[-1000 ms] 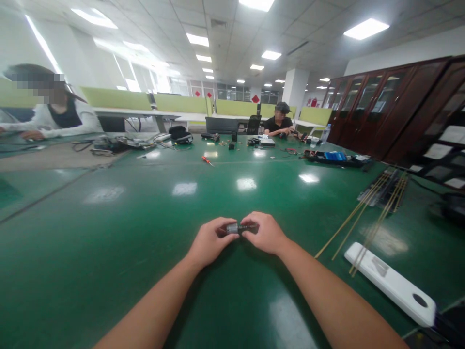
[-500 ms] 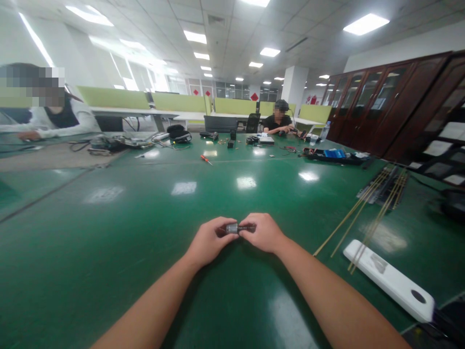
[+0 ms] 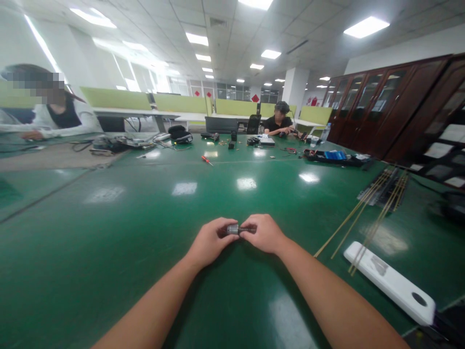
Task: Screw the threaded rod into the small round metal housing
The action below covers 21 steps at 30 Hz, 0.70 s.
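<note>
Both my hands meet over the green table, just above its surface. My left hand is closed, its fingers pinching the left end of a small grey and black cylindrical part. My right hand is closed too, gripping the dark right end of the same part. The part lies level between the two hands, mostly hidden by my fingers.
A long white flat device lies at the right, with several thin brass rods across it. A red screwdriver, cables and tools lie farther back. One person sits at the far end, another at the left.
My hands have stayed together on the small part, with only slight finger movement. Nothing else on the table has moved.
</note>
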Tool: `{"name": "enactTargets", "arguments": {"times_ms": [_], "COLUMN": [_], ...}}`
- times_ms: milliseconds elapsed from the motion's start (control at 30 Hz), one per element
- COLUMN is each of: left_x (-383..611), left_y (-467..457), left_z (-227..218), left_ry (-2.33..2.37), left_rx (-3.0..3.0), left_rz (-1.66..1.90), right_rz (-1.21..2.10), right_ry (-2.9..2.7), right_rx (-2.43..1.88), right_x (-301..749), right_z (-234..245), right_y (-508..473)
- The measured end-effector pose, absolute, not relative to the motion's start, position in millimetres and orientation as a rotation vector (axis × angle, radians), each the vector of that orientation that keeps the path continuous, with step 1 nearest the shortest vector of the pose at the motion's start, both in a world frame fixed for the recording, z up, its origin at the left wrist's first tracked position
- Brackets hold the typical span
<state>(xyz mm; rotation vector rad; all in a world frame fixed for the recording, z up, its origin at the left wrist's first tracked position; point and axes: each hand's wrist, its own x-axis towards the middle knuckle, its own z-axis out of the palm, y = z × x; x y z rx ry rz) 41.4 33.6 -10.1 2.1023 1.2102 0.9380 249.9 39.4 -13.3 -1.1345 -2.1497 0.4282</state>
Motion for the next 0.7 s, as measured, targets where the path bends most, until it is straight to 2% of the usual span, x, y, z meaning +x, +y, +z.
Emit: {"name": "enactTargets", "arguments": {"times_ms": [700], "left_x": [41.2], "left_y": [31.8], "left_z": [-6.1], "left_ry": [1.232], "left_rx": [2.116], "left_rz": [0.932], "right_rz": [0.402], "right_ry": [-2.176], "right_rx": [-1.147], "right_x": [250.8], "right_z": [-9.9], "right_y": [38.3]}}
